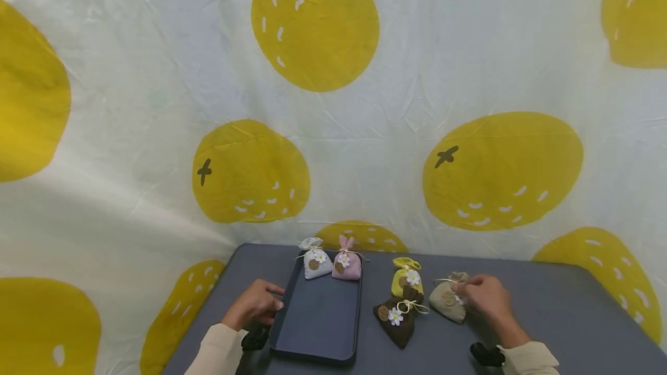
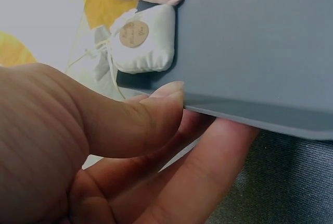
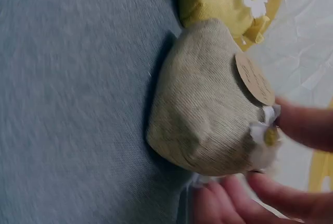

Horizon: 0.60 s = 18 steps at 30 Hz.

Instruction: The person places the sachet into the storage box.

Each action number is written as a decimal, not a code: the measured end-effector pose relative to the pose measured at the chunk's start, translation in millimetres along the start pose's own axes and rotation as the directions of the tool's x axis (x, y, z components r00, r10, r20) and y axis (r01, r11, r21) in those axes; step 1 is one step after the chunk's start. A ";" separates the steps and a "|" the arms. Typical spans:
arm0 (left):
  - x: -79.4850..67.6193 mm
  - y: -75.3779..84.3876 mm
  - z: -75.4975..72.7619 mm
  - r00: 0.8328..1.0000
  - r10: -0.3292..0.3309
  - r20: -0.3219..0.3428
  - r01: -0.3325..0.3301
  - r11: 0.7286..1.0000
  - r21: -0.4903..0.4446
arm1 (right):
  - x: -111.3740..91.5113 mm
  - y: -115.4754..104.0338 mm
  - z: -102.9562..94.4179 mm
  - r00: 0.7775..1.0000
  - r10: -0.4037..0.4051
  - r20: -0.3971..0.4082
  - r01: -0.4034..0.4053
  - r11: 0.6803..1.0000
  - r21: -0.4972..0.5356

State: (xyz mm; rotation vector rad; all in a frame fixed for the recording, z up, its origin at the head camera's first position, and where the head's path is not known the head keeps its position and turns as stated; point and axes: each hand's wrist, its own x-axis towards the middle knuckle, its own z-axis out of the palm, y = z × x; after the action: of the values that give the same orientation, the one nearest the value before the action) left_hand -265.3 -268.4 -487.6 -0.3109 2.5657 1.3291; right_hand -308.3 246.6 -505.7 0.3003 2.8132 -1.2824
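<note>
My left hand (image 1: 256, 304) grips the left rim of a dark grey tray (image 1: 318, 320); in the left wrist view the thumb (image 2: 156, 122) lies along the rim and the fingers reach beneath it. At the tray's far end lie a white drawstring pouch (image 1: 311, 271) and a pink drawstring pouch (image 1: 353, 271), side by side. On the right, my right hand (image 1: 488, 301) pinches a beige drawstring pouch (image 1: 444, 304) by its tied neck. Its round tag (image 3: 255, 78) and white flower show in the right wrist view, while the fingers partly hide the neck.
Between the tray and the beige pouch, a yellow pouch (image 1: 398, 283) and a dark brown pouch (image 1: 404, 331) lie on the grey table (image 1: 568, 317), the brown one overlapping the yellow in the head view. A white curtain (image 1: 385, 178) with yellow fruit prints hangs behind the table.
</note>
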 end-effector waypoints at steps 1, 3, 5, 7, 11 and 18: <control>-0.1 0.3 -0.4 1.000 0.000 0.000 0.000 1.000 0.000 | -0.4 -0.7 1.9 0.999 0.000 0.032 0.000 1.000 0.016; -0.4 0.7 -0.8 1.000 0.004 -0.005 -0.004 1.000 0.003 | -1.0 -3.3 5.7 0.996 0.007 0.089 -0.013 0.998 0.060; -0.4 1.3 -1.5 1.000 0.003 -0.004 -0.003 1.000 0.003 | -0.9 -5.3 8.5 0.992 0.011 0.122 -0.025 0.993 0.116; -0.7 1.9 -1.5 1.000 0.002 -0.004 -0.002 1.000 -0.001 | -0.6 -5.3 10.9 0.992 0.014 0.123 -0.033 0.988 0.149; -0.5 1.6 -1.8 1.000 0.000 0.002 0.000 1.000 -0.010 | -0.9 -5.6 13.1 0.994 0.004 0.113 -0.024 0.985 0.172; -1.0 -0.3 0.0 1.000 0.012 -0.008 -0.012 1.000 -0.011 | 0.3 -4.8 16.3 0.999 -0.043 0.028 0.039 0.992 0.119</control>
State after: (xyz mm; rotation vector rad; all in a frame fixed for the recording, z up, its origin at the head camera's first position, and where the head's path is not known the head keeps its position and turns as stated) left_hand -264.3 -268.5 -487.5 -0.3039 2.5716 1.3497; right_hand -310.3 231.3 -513.0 0.2255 2.7376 -1.4525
